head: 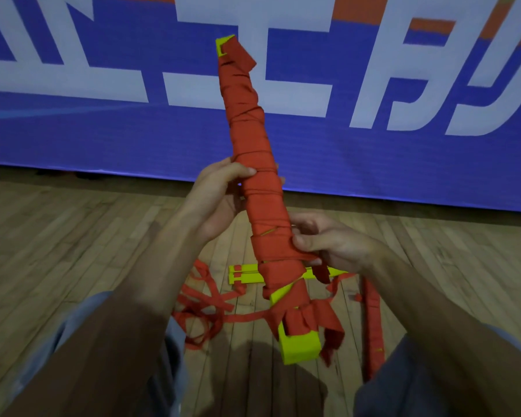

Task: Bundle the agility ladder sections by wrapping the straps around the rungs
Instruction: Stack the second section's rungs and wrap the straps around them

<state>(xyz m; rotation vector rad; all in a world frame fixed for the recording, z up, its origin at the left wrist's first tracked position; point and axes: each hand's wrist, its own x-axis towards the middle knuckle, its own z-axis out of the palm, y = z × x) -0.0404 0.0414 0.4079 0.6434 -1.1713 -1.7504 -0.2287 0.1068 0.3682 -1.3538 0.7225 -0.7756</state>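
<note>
A long bundle of yellow rungs (298, 346) stands tilted in front of me, wound almost end to end in red strap (253, 139). Yellow shows only at its top tip and bottom end. My left hand (220, 197) grips the bundle around its middle, thumb across the front. Lower down, my right hand (325, 239) pinches a loose strap end (319, 270) against the bundle's right side. More red strap hangs off the bottom end.
A second stack of yellow rungs (244, 273) lies on the wooden floor behind the bundle, with loose red strap (205, 308) tangled to its left and a strap length (373, 323) at the right. A blue banner (103, 130) with white characters stands beyond. My knees frame the bottom.
</note>
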